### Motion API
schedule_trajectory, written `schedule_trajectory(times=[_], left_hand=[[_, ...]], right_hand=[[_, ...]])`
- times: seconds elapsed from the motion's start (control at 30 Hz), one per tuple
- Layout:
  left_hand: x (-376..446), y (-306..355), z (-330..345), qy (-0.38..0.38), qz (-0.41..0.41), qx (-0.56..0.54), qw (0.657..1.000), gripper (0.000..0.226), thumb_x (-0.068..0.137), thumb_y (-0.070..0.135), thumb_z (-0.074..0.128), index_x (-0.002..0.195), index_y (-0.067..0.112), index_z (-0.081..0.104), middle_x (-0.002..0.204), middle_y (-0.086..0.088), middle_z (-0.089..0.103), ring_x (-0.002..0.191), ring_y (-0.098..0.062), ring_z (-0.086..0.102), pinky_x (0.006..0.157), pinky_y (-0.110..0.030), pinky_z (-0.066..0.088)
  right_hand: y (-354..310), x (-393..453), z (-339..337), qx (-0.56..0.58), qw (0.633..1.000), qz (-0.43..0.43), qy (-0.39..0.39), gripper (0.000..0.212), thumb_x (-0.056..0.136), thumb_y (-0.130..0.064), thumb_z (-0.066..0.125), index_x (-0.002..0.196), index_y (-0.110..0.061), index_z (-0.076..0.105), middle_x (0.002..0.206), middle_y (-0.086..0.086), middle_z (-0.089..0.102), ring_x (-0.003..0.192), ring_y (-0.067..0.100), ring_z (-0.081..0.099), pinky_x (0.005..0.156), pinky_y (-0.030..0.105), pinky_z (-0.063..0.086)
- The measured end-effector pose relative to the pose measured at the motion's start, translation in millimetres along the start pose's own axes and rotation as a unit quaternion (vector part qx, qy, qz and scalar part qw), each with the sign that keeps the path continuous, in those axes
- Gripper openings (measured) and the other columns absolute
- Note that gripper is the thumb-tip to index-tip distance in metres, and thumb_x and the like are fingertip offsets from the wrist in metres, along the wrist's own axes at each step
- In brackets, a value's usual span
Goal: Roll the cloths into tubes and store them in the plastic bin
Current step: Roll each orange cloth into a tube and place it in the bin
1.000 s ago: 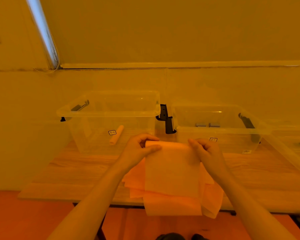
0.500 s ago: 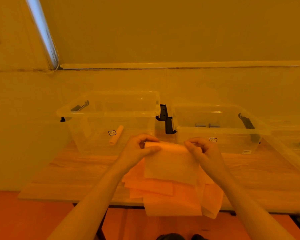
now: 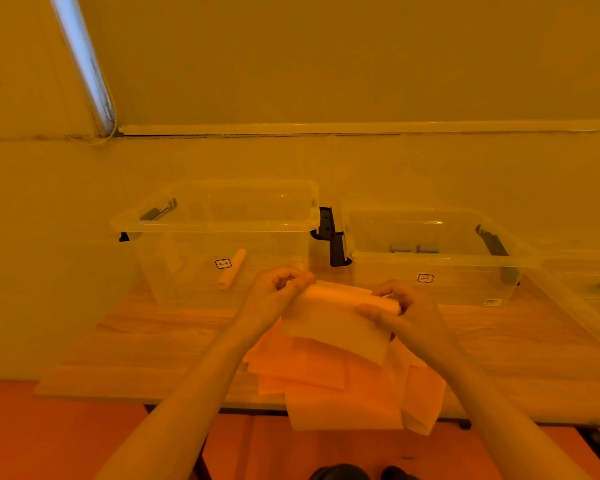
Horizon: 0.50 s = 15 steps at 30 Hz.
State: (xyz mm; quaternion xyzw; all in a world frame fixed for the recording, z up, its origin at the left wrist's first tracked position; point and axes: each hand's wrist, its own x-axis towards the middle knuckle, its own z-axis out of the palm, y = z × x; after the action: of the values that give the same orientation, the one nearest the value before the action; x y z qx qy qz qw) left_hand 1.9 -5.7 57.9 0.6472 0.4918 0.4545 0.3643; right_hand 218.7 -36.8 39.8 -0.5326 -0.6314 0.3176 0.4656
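Whole scene under amber light. Cloth being rolled (image 3: 333, 320): pale peach, rolled top edge deeper orange. Cloth pile (image 3: 326, 379) at table front edge: orange w/ paler sheets. Table (image 3: 160, 341): light wood grain. Bins (image 3: 222, 216) (image 3: 440, 258): clear plastic, black latches. Rolled tube (image 3: 231, 269) in left bin: pale orange. Floor (image 3: 49, 441): orange-red.

Two hands (image 3: 340, 303). Three clear bins: left (image 3: 219, 223), middle (image 3: 430, 259), right (image 3: 582, 299). One rolled cloth (image 3: 231, 269) in the left; two grey rolls (image 3: 414, 248) in the middle.
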Motion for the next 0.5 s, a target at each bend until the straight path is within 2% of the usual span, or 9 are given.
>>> schedule_trajectory(times=[0.1, 0.23, 0.33, 0.37, 0.4, 0.5], left_hand=[[-0.4, 0.3, 0.3, -0.010, 0.007, -0.009, 1.000, 0.005, 0.087, 0.028, 0.062, 0.088, 0.031, 0.066, 0.097, 0.016, 0.061, 0.090, 0.000, 0.055, 0.068, -0.013, 0.043], [-2.3, -0.5, -0.3, -0.052, 0.021, -0.041, 0.998, 0.024, 0.076, 0.012, 0.074, 0.091, 0.028, 0.066, 0.107, 0.008, 0.062, 0.097, -0.007, 0.060, 0.072, -0.018, 0.054], [-3.0, 0.8, 0.2, -0.049, 0.023, -0.031, 0.998, 0.024, 0.076, 0.013, 0.074, 0.090, 0.030, 0.064, 0.106, 0.009, 0.061, 0.097, -0.007, 0.059, 0.074, -0.020, 0.054], [-2.4, 1.4, 0.8, -0.044, 0.022, -0.022, 0.999, 0.022, 0.078, 0.015, 0.073, 0.091, 0.031, 0.064, 0.105, 0.010, 0.061, 0.096, -0.007, 0.059, 0.073, -0.020, 0.054], [-1.8, 1.4, 1.2, -0.038, 0.022, -0.010, 0.999, 0.019, 0.080, 0.018, 0.071, 0.091, 0.032, 0.063, 0.104, 0.011, 0.060, 0.096, -0.006, 0.058, 0.071, -0.019, 0.053], [0.1, 0.6, 2.3, -0.019, 0.019, 0.017, 1.000, 0.010, 0.085, 0.026, 0.066, 0.092, 0.032, 0.064, 0.101, 0.018, 0.058, 0.091, 0.001, 0.054, 0.066, -0.012, 0.043]], right_hand=[[0.8, 1.7, 0.0, -0.026, 1.000, -0.008, -0.007, 0.015, 0.083, -0.035, 0.066, 0.081, -0.021, 0.065, 0.086, -0.004, 0.064, 0.074, 0.010, 0.063, 0.047, 0.013, 0.045], [2.8, 2.9, -1.2, -0.074, 0.997, -0.011, 0.000, 0.027, 0.090, -0.041, 0.054, 0.074, -0.022, 0.066, 0.072, -0.001, 0.063, 0.061, 0.011, 0.059, 0.045, 0.011, 0.043], [5.7, 4.6, -1.1, -0.057, 0.998, -0.015, 0.016, 0.020, 0.089, -0.037, 0.057, 0.078, -0.024, 0.068, 0.078, -0.002, 0.064, 0.073, 0.014, 0.061, 0.055, 0.015, 0.045], [6.1, 4.7, -1.1, -0.046, 0.999, -0.014, 0.017, 0.010, 0.087, -0.035, 0.061, 0.084, -0.028, 0.067, 0.085, -0.007, 0.064, 0.080, 0.011, 0.060, 0.060, 0.017, 0.046], [4.7, 4.1, -1.0, -0.039, 0.999, -0.017, 0.015, 0.010, 0.084, -0.032, 0.066, 0.093, -0.030, 0.066, 0.092, -0.013, 0.062, 0.085, 0.008, 0.058, 0.062, 0.018, 0.047], [1.8, 2.4, -0.3, -0.017, 1.000, -0.019, 0.010, 0.051, 0.073, -0.021, 0.079, 0.116, -0.034, 0.053, 0.104, -0.014, 0.053, 0.088, 0.009, 0.058, 0.054, 0.020, 0.053]])
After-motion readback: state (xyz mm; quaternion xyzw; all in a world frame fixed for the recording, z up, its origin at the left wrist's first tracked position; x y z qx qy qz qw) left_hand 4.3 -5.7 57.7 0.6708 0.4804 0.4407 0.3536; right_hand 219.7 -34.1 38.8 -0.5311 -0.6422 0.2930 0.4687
